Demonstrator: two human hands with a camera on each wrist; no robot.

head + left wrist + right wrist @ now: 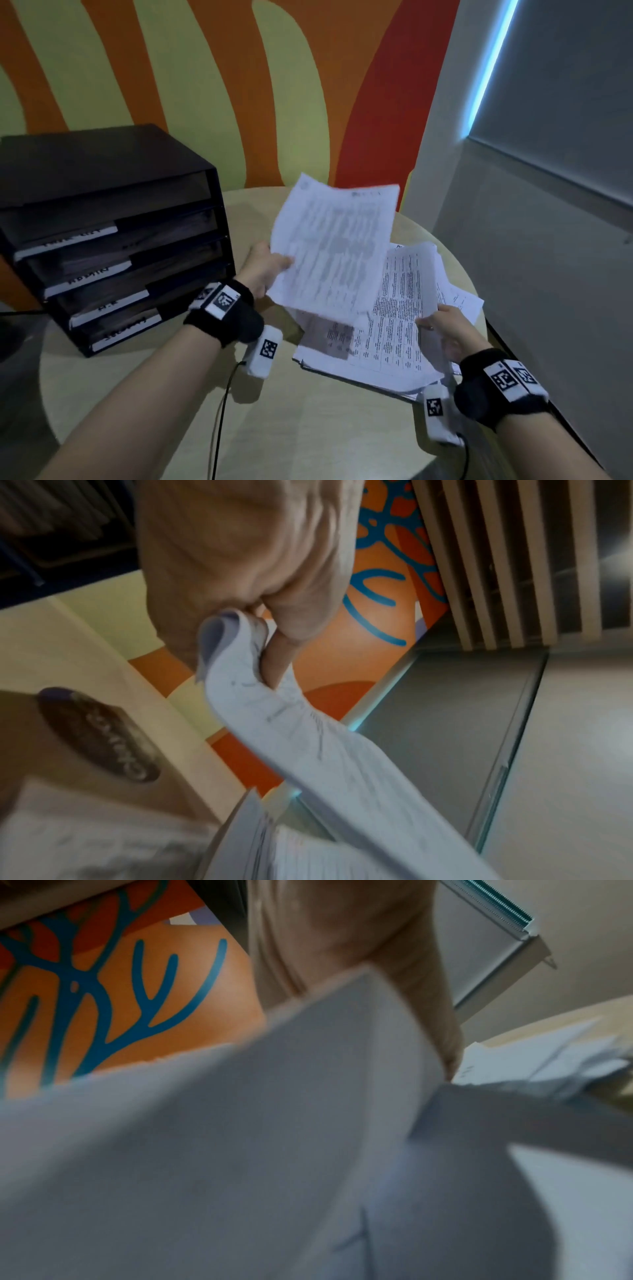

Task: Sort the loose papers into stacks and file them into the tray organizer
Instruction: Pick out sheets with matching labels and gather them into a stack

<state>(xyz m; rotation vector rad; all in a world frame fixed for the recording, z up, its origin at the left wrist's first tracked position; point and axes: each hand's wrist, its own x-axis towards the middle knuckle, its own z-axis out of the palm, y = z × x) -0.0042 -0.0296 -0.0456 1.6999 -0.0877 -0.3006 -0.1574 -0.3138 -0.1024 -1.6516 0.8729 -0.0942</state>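
Observation:
My left hand (270, 270) pinches the left edge of a few printed sheets (334, 246) and holds them lifted above the table; the left wrist view shows the sheets (260, 696) curled between thumb and fingers (277, 653). My right hand (442, 323) grips the right edge of a printed table sheet (400, 301) raised off the loose paper pile (359, 356). In the right wrist view that sheet (274, 1123) fills the frame under my hand (342, 934). The black tray organizer (113, 240) stands at the left, with labelled trays holding papers.
The round pale table (308, 428) carries everything. More loose sheets (462, 298) spread toward its right edge. A striped orange and green wall (239, 85) rises behind, and a grey wall with a blue light strip (489, 65) stands to the right. Cables hang from both wrist cameras.

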